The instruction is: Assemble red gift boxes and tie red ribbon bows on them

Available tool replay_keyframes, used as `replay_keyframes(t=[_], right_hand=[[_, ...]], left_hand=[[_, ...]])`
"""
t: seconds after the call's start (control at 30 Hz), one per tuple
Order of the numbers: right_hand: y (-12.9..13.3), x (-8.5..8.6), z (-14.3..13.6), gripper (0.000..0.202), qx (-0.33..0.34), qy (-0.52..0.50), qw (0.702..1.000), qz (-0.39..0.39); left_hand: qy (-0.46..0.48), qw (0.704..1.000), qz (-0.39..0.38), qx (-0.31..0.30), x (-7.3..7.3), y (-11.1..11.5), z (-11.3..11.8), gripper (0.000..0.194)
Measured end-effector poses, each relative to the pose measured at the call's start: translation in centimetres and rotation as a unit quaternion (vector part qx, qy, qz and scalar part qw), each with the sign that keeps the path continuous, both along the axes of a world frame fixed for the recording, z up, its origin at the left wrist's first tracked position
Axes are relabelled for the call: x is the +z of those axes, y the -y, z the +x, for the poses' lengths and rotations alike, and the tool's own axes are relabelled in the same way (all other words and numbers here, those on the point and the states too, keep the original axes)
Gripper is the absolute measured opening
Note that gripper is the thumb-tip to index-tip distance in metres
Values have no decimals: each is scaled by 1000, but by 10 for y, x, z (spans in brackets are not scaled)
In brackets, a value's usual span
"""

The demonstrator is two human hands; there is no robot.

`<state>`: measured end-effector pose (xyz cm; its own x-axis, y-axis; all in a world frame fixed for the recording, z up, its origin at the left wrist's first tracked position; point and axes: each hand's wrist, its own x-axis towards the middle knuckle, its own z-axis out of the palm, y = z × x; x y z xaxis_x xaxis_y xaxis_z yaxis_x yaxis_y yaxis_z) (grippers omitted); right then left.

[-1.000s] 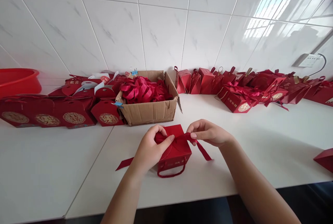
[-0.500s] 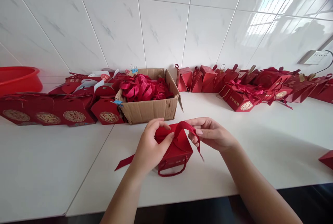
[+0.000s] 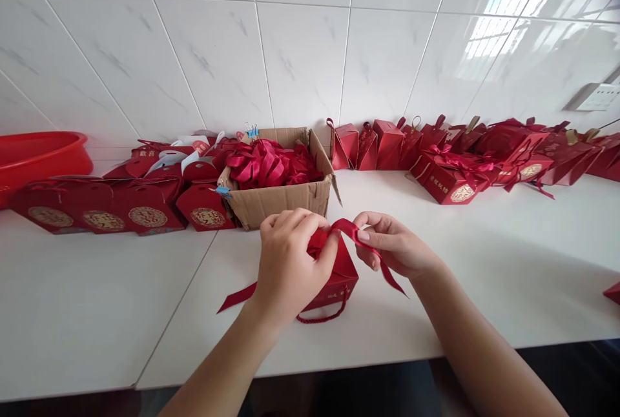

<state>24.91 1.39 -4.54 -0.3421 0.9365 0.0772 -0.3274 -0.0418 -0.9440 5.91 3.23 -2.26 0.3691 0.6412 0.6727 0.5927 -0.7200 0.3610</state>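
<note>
1. In the head view, a white, smooth surface (image 3: 121, 301) runs across the picture; a thin seam (image 3: 179, 304) divides it left of the hands, and its near edge shows above a dark area.
2. The red box (image 3: 332, 293) sits on the surface near that edge, in front of the cardboard carton (image 3: 276, 207), its rope handle (image 3: 322, 321) hanging towards the person.
3. The left hand (image 3: 293, 262) is over the box, its grip closed with thumb and fingertips on the red ribbon (image 3: 346, 228); the hand hides much of the box top.
4. The right hand (image 3: 394, 249) has its grip closed on the same ribbon, pinching it beside the box. One ribbon end slants down below this hand, the other sticks out left of the left wrist.
5. The carton holds a heap of loose ribbons (image 3: 274, 165) and has blue clips (image 3: 223, 191) on its rim.
6. Left of the carton stand red boxes with gold emblems (image 3: 148, 217), with a red basin (image 3: 43, 155) at the far left.
7. Right of it, small red boxes (image 3: 388, 146) line the wall, and bow-tied boxes (image 3: 450, 184) lie in front of them.
8. The wall (image 3: 300, 55) is glossy white tile with grey veining, reflecting a barred window (image 3: 494, 36) at upper right; a white socket (image 3: 598, 97) is at the right edge.
</note>
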Motion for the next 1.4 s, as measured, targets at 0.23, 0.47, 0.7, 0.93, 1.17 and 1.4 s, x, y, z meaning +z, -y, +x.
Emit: replay_keyframes(t=[0.23,0.47,0.7,0.93,1.17,1.4], right_hand=[[3,2,-8,20,-65,139,988,24],[0,1,-10,21,-69,164,983,37],[-2,-2,-30,23,-66,186,977,84],[1,-1,-36,23,-129,221,963,80],[2,-3,-37,24,-141,222,961,85],[1,-6,-35,20,-96,178,976,83]], left_hand=[[45,998,-40,-14,-1,-6,-12,6],[81,991,-91,-62,1,-10,-23,7],[101,973,-159,-136,-1,-10,-21,9],[104,974,-167,-116,1,-11,-24,11],[86,966,-217,-106,2,-15,-33,7],[-7,935,-354,2,-8,-21,-47,29]])
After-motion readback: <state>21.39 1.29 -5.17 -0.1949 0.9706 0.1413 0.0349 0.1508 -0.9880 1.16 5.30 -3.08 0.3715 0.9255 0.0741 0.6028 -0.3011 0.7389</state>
